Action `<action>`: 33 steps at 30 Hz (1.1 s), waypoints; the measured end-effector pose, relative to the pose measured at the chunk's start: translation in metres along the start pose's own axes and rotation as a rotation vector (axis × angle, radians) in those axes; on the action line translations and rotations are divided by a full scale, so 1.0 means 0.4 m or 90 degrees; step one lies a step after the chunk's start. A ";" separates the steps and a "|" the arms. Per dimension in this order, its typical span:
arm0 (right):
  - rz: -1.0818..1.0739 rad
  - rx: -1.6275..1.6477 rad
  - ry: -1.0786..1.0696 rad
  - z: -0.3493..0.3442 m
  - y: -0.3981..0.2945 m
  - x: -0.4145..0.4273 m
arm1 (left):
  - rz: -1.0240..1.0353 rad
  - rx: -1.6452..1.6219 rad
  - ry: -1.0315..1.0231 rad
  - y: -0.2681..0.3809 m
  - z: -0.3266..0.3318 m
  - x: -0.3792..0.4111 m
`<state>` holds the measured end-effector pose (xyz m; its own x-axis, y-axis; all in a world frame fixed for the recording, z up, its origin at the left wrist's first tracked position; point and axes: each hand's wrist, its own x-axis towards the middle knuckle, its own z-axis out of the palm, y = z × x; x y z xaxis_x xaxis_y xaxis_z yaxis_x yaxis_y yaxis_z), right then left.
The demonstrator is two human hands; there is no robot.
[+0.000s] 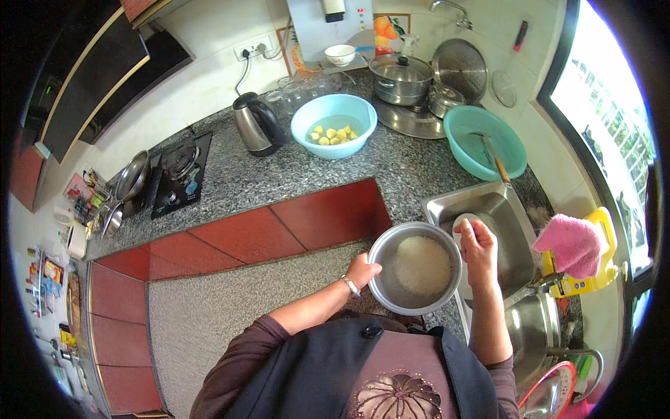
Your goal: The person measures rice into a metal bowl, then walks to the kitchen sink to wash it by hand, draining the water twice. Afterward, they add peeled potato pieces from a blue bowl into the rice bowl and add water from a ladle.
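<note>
A round metal pot (382, 293) is held in front of my body, at the near edge of the counter beside the sink. White rice grains (423, 265) lie in a heap on its bottom. My left hand (363, 272) grips the pot's left rim, thumb over the edge. Just right of the pot, my right hand (476, 242) is raised over the steel sink (497, 209) with its fingers curled. A pale round thing lies behind those fingers, partly hidden; I cannot tell whether the hand holds it.
Behind stand a light blue basin (335, 149) of water with peeled yellow pieces, an electric kettle (256, 125), a lidded steel pot (400, 84) and a green basin (484, 141) holding a wooden-handled utensil. A pink cloth (570, 246) covers a yellow jug (607, 262); a gas hob (183, 173) sits left.
</note>
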<state>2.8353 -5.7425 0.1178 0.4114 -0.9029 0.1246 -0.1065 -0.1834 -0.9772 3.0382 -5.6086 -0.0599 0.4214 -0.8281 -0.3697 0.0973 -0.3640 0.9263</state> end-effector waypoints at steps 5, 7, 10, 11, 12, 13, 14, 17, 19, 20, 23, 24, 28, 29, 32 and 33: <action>0.093 0.319 -0.266 0.191 -0.091 0.044 | -0.018 -0.051 0.065 0.033 -0.147 -0.038; -0.320 -0.322 -0.316 0.343 0.019 0.063 | 0.037 -0.176 0.103 0.026 -0.211 -0.033; -0.589 -0.484 -0.318 0.492 -0.042 0.046 | 0.039 -0.143 0.177 0.060 -0.338 -0.045; -0.436 -0.322 -0.369 0.539 -0.058 0.043 | 0.038 -0.176 0.198 0.039 -0.387 -0.034; -0.331 -0.269 -0.403 0.560 -0.077 0.065 | 0.027 -0.151 0.219 0.099 -0.409 -0.060; -0.356 -0.242 -0.389 0.598 -0.086 0.087 | 0.010 -0.099 0.261 0.082 -0.465 -0.043; -0.330 -0.234 -0.373 0.633 -0.089 0.109 | 0.019 -0.063 0.272 0.059 -0.517 -0.028; -0.223 -0.178 -0.337 0.728 -0.068 0.179 | 0.043 -0.133 0.318 0.059 -0.610 -0.011; -0.227 -0.176 -0.321 0.786 -0.041 0.232 | 0.036 -0.200 0.351 0.055 -0.656 -0.002; -0.223 -0.190 -0.322 0.813 -0.032 0.264 | 0.028 -0.212 0.363 0.050 -0.680 0.007; -0.250 -0.215 -0.302 0.883 -0.007 0.381 | 0.014 -0.260 0.390 0.064 -0.720 0.036; -0.244 -0.176 -0.294 0.913 -0.009 0.418 | 0.008 -0.264 0.405 0.079 -0.731 0.038; -0.260 -0.200 -0.279 1.028 0.006 0.583 | 0.012 -0.327 0.469 0.110 -0.753 0.083; -0.271 -0.221 -0.269 1.051 0.029 0.633 | -0.005 -0.337 0.474 0.131 -0.750 0.090; -0.306 -0.237 -0.234 1.130 0.065 0.748 | 0.002 -0.279 0.501 0.137 -0.765 0.130; -0.275 -0.255 -0.299 1.152 0.054 0.763 | 0.007 -0.254 0.521 0.144 -0.773 0.135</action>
<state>3.3756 -5.8428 0.0557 0.8244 -0.4745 0.3086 -0.1321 -0.6915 -0.7102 3.3454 -5.5426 -0.0041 0.9177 -0.2133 -0.3351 0.3307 -0.0569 0.9420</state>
